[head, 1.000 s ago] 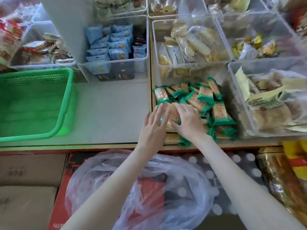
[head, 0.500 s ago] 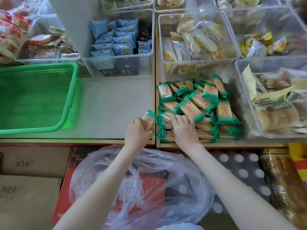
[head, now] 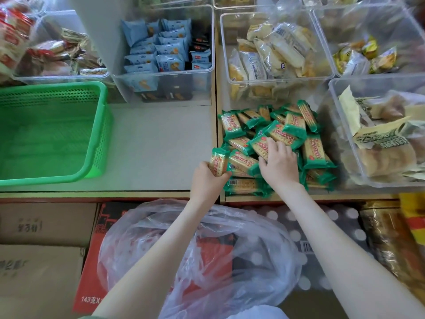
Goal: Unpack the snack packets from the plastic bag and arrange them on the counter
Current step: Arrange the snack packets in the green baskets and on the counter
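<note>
The grey table (head: 161, 146) has a wooden front edge and is split by a thin strip that runs away just beyond the left hand (head: 207, 180). This hand grips one green-ended snack packet (head: 218, 161) upright at the near left corner of the pile of snack packets (head: 287, 132). The right hand (head: 279, 165) lies on top of that pile with its fingers bent down over the packets; I cannot tell whether it pinches one.

Well to the left of the left hand sits a green basket (head: 101, 125). Beyond the left hand is a clear bin (head: 161, 73) of blue packets (head: 165, 54). Beyond the right hand another bin (head: 276, 77) holds pale wrapped pastries (head: 276, 47), and just right of that hand a third bin (head: 335, 116) holds brown baked goods (head: 386, 153).

Below the hands, under both forearms, the clear plastic bag (head: 207, 249) lies crumpled on a red carton (head: 92, 284), beside cardboard boxes (head: 41, 226).
</note>
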